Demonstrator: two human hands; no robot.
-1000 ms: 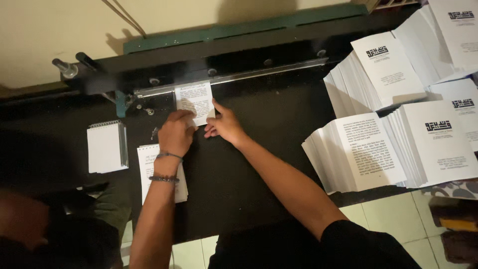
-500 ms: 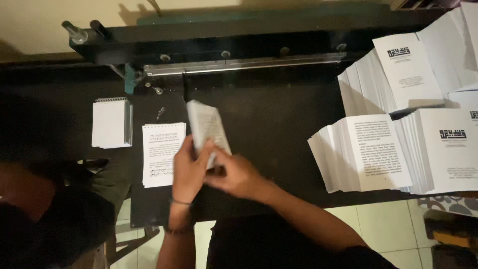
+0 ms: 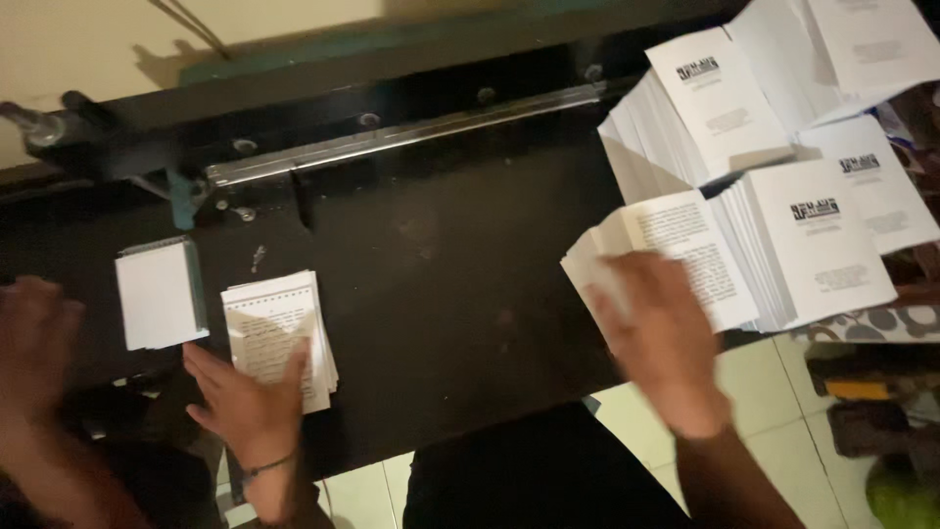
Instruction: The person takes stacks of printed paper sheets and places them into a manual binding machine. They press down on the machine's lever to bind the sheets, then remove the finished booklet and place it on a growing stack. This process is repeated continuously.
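My left hand (image 3: 250,402) lies flat, fingers apart, on the near edge of a small stack of cut printed sheets (image 3: 284,318) on the black cutter table (image 3: 450,294). My right hand (image 3: 661,338) is blurred and reaches over the table's right edge onto the nearest pile of printed pages (image 3: 690,240). Its fingers cover the pile's left corner, and the blur hides whether they grip it. Further stacks of white booklets (image 3: 818,235) stand fanned behind that pile.
The paper cutter's metal clamp bar (image 3: 401,137) runs across the back of the table, with a lever handle (image 3: 39,122) at far left. A small white pad (image 3: 157,294) lies left of the cut sheets. Another person's blurred hand (image 3: 34,338) is at the left edge. Tiled floor (image 3: 774,392) shows below.
My hands have parted. The left set the cut bundle down on the small stack at left, and the right swung across to the pile of pages at right. The view shifted left.
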